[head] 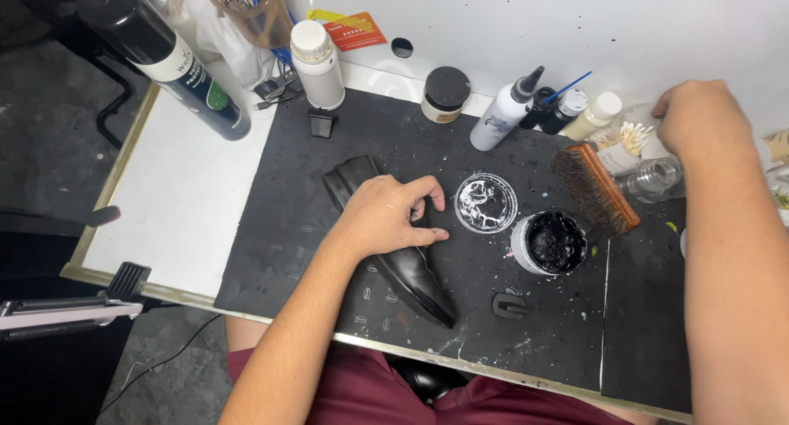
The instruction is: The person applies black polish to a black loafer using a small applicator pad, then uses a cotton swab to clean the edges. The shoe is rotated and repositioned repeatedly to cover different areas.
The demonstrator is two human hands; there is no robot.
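- The left hand [386, 215] lies on a black leather dress shoe [415, 279], covering the middle of it; only the heel end behind the hand and the glossy pointed toe in front show. The fingers curl loosely over the upper with nothing pinched between them, so it presses rather than clamps.
- The shoe lies at an angle on a dark, paint-flecked work mat [279, 228], toe toward the near table edge.
- The right hand [699, 117] reaches to the far right of the table, fingers bent downward at a cluster of cotton swabs [631, 134]; the fingertips are hidden behind the knuckles, so it cannot be told whether they hold anything.
- A small round clear dish [485, 201] just right of the left hand holds a thin smeared white film.
- Beside it, an open white tub [549, 242] is filled with shiny black paste.
- A wooden brush with dark bristles [596, 188] rests tilted behind the tub, near a clear glass jar [655, 178] lying on its side.
- Along the back stand a white squeeze bottle with a black nozzle [503, 113], a cream jar with a black lid [445, 94] and a white capped cylinder [317, 65].
- A tall black spray can [164, 55] leans at the upper left, its top cut off by the frame.
- Small dark bottles behind the squeeze bottle are probably dye pots, but they are too crowded to make out.
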